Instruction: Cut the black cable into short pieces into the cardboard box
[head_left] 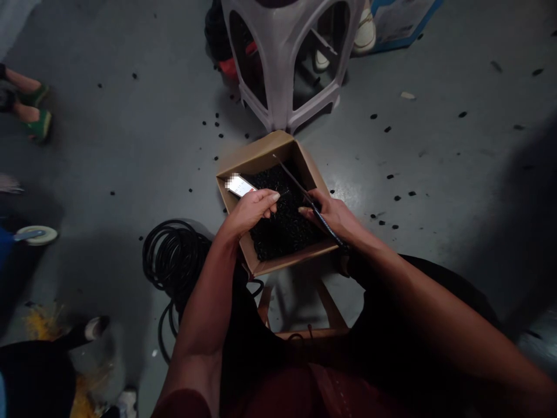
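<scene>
My left hand (256,210) is over the left part of an open cardboard box (260,152), its thumb and fingertips pinched together. What it pinches is too small and dark to make out. Inside the box lies a heap of small black pieces (282,232). A lit phone (239,184) rests at the box's left inner side, partly hidden behind my left hand. My right hand (328,212), at the box's right side, has its fingers closed round a thin rod (290,174). The rod slants up and left across the box; its lower part is dark and ribbed.
A pale plastic stool (278,58) stands just beyond the box. Coiled black hose (174,255) lies to the left. Small black pieces are scattered over the grey floor (143,128). Another person's feet in green shoes (41,125) show at far left, and a white shoe (365,32) at the top.
</scene>
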Motion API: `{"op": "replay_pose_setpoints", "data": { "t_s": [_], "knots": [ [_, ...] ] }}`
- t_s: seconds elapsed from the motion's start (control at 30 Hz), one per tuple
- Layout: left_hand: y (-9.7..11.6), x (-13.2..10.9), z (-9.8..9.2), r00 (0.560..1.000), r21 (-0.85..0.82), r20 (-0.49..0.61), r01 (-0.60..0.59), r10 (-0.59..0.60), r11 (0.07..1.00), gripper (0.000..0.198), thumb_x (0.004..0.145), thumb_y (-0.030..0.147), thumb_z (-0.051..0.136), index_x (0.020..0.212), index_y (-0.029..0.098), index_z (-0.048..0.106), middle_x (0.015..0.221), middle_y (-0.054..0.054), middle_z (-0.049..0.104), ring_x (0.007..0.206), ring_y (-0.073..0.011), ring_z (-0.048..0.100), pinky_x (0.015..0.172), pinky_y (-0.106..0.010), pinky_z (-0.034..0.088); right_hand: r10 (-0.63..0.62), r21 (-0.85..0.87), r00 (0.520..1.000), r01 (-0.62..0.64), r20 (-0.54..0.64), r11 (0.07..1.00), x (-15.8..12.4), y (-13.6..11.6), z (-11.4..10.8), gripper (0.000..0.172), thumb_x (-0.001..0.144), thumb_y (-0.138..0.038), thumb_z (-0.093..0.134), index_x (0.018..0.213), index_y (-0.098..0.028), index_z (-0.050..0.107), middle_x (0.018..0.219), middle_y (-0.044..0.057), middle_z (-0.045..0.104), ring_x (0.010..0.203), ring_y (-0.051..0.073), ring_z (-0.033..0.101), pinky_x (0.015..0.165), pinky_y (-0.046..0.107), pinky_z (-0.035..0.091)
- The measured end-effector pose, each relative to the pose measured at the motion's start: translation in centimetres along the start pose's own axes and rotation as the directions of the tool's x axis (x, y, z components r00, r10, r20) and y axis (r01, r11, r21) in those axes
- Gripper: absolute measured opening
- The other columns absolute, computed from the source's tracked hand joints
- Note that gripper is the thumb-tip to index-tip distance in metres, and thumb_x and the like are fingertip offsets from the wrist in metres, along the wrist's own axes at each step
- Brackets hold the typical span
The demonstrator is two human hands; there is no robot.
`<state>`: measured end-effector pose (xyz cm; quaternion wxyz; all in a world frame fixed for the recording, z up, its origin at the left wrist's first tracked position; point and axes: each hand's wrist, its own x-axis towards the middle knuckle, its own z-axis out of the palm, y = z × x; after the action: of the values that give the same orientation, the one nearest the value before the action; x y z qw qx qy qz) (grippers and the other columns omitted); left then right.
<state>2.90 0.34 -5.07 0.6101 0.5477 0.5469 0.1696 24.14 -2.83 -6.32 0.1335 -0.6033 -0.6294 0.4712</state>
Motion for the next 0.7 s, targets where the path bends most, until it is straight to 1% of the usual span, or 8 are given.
{"op": "replay_pose_setpoints", "data": {
  "t_s": [0.1, 0.2, 0.3, 0.4, 0.5, 0.6, 0.7],
  "knots": [
    [-0.1, 0.1, 0.1, 1.000, -0.006, 0.014, 0.003, -0.003, 1.000, 0.026, 0.087, 0.039, 0.053, 0.084, 0.015, 0.063, 0.068, 0.001, 0.057, 0.055, -0.0065, 0.045, 0.057, -0.022, 0.036, 0.016, 0.178, 1.000, -0.013, -0.018, 0.984, 0.1, 0.0, 0.0, 0.036, 0.082, -0.048, 0.055, 0.105, -0.021, 0.056, 0.088, 0.004, 0.063, 0.076, 0.020, 0.057, 0.064, 0.031, 0.041],
    [0.0, 0.2, 0.6, 1.000, -0.010, 0.018, 0.014, -0.014, 1.000, 0.025, 0.087, 0.034, 0.053, 0.098, 0.015, 0.064, 0.069, 0.001, 0.058, 0.055, -0.0068, 0.046, 0.055, -0.021, 0.036, 0.042, 0.376, 0.999, -0.030, -0.022, 0.926, 0.3, -0.2, 0.1, 0.037, 0.078, -0.048, 0.060, 0.101, -0.020, 0.052, 0.080, 0.002, 0.060, 0.070, 0.017, 0.056, 0.062, 0.031, 0.043],
    [0.3, 0.2, 1.6, 0.997, 0.003, 0.066, 0.027, -0.028, 1.000, 0.029, 0.088, 0.028, 0.051, 0.110, 0.013, 0.062, 0.068, 0.000, 0.058, 0.056, -0.0067, 0.047, 0.055, -0.020, 0.037, 0.071, 0.470, 0.998, -0.064, 0.003, 0.880, 0.4, -0.6, -0.1, 0.038, 0.075, -0.047, 0.063, 0.100, -0.020, 0.049, 0.076, 0.001, 0.058, 0.068, 0.017, 0.056, 0.062, 0.031, 0.044],
    [0.3, 0.1, 2.7, 0.992, 0.039, 0.125, 0.025, -0.030, 0.999, 0.032, 0.088, 0.025, 0.049, 0.115, 0.011, 0.059, 0.068, 0.001, 0.058, 0.056, -0.0068, 0.048, 0.055, -0.020, 0.039, 0.058, 0.506, 0.998, -0.058, 0.017, 0.860, 0.3, -0.6, -0.1, 0.041, 0.072, -0.047, 0.065, 0.100, -0.021, 0.048, 0.072, -0.001, 0.056, 0.065, 0.016, 0.055, 0.060, 0.030, 0.042],
    [0.1, 0.1, 3.5, 0.988, 0.059, 0.152, 0.001, -0.010, 0.998, 0.034, 0.090, 0.027, 0.045, 0.118, 0.011, 0.058, 0.070, 0.001, 0.059, 0.056, -0.0067, 0.048, 0.055, -0.020, 0.039, 0.025, 0.491, 1.000, -0.024, 0.004, 0.871, 0.4, -0.3, 0.0, 0.042, 0.070, -0.046, 0.066, 0.098, -0.021, 0.048, 0.074, -0.002, 0.055, 0.065, 0.015, 0.053, 0.059, 0.029, 0.041],
    [-0.1, 0.0, 3.7, 0.988, 0.075, 0.155, -0.014, 0.002, 0.997, 0.034, 0.090, 0.027, 0.045, 0.118, 0.012, 0.057, 0.073, 0.000, 0.061, 0.058, -0.0071, 0.049, 0.058, -0.021, 0.041, 0.012, 0.450, 1.000, -0.010, -0.001, 0.893, 0.5, 0.1, -0.1, 0.040, 0.070, -0.043, 0.065, 0.098, -0.021, 0.048, 0.079, 0.000, 0.056, 0.067, 0.015, 0.053, 0.061, 0.030, 0.042],
    [0.0, -0.2, 3.2, 0.986, 0.092, 0.167, -0.021, 0.006, 0.996, 0.030, 0.091, 0.030, 0.045, 0.109, 0.013, 0.061, 0.080, -0.003, 0.064, 0.062, -0.0079, 0.053, 0.061, -0.022, 0.043, 0.001, 0.402, 1.000, 0.010, -0.027, 0.916, 0.8, 0.4, -0.3, 0.037, 0.070, -0.040, 0.064, 0.099, -0.022, 0.048, 0.081, 0.000, 0.057, 0.070, 0.016, 0.054, 0.064, 0.031, 0.043]
  ]
}}
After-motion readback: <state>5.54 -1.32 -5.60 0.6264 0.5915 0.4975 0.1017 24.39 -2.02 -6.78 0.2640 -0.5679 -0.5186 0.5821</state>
